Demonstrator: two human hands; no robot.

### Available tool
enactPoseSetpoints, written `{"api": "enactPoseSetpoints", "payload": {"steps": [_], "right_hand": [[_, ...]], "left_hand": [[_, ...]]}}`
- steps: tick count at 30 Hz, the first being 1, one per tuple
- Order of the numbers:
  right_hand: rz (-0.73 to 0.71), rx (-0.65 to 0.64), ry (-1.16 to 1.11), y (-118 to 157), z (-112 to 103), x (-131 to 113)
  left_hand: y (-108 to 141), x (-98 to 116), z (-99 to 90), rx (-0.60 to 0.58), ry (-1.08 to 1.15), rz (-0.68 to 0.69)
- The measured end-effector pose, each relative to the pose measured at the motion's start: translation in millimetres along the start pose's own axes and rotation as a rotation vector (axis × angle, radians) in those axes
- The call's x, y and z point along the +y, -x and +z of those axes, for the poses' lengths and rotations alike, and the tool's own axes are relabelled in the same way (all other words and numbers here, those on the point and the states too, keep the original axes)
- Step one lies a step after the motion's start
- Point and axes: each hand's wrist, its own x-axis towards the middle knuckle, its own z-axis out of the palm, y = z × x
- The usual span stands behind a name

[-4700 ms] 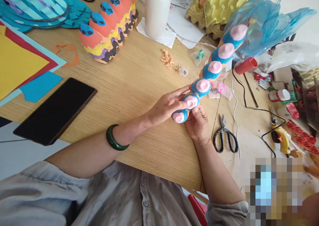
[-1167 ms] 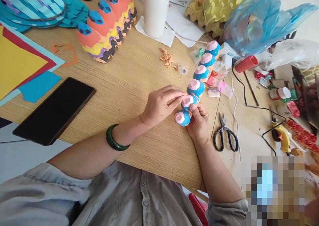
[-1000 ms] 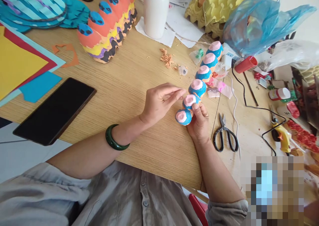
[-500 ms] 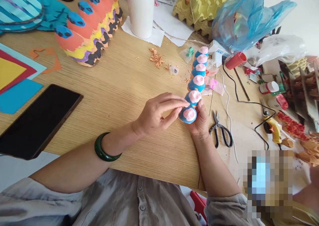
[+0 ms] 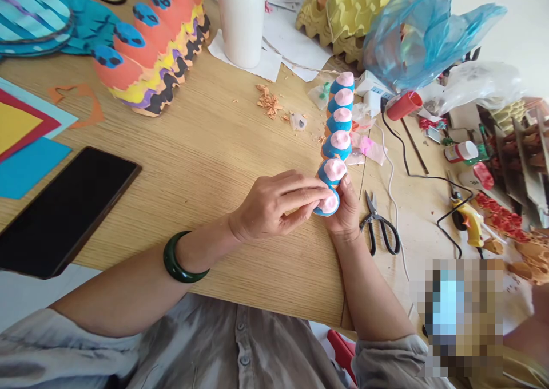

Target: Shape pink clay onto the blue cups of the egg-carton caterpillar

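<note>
Our right hand [image 5: 345,207] grips the near end of the blue-and-pink strip [image 5: 341,140] above the table [image 5: 193,149], near its right edge, and our left hand [image 5: 274,206] touches the nearest dome [image 5: 330,204] (whether pinching, we cannot tell); pressing hard could dent it or twist the strip. We have room leftward toward the phone [image 5: 71,209], but the scissors [image 5: 380,223] crowd the right edge

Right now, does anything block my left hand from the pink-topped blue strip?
Nothing visible does. Your left hand appears to touch the strip at its nearest bump; your right hand holds its other side.
</note>
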Motion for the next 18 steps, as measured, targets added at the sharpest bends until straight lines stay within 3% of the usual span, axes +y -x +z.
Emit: {"api": "enactPoseSetpoints", "payload": {"steps": [8, 12, 15, 18], "right_hand": [[0.004, 0.005, -0.053, -7.2, -6.9, 5.8], [-0.01, 0.018, -0.101, -6.5, -4.7, 6.7], [-0.009, 0.029, -0.105, -2.5, -3.0, 6.0], [-0.006, 0.018, -0.129, 0.2, -2.0, 4.1]], "left_hand": [[7.0, -1.7, 7.1, -0.11, -0.239, 0.049], [7.6, -3.7, 7.2, -0.061, -0.096, -0.004], [4.4, -1.9, 3.5, 0.004, 0.101, -0.176], [-0.9, 3.3, 2.1, 0.047, 0.327, -0.536]]}}
